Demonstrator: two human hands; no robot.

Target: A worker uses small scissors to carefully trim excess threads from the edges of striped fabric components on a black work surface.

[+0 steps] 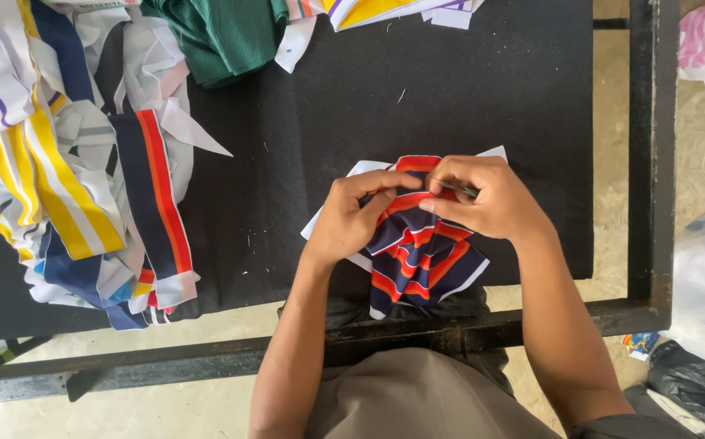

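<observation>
Both hands, left hand (351, 218) and right hand (482, 197), pinch the striped cloth (417, 260), maybe half folded, beside the big pile (68, 162)

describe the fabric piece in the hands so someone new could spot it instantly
On the black table, look near its front edge, right of centre, where the left hand and right hand meet. They pinch a bunched fabric piece, navy with red-orange stripes and white edges. Unlike the loose scrap pile at the far left, it is the only piece held.

Navy, red-and-orange striped fabric piece (417, 256)
</observation>
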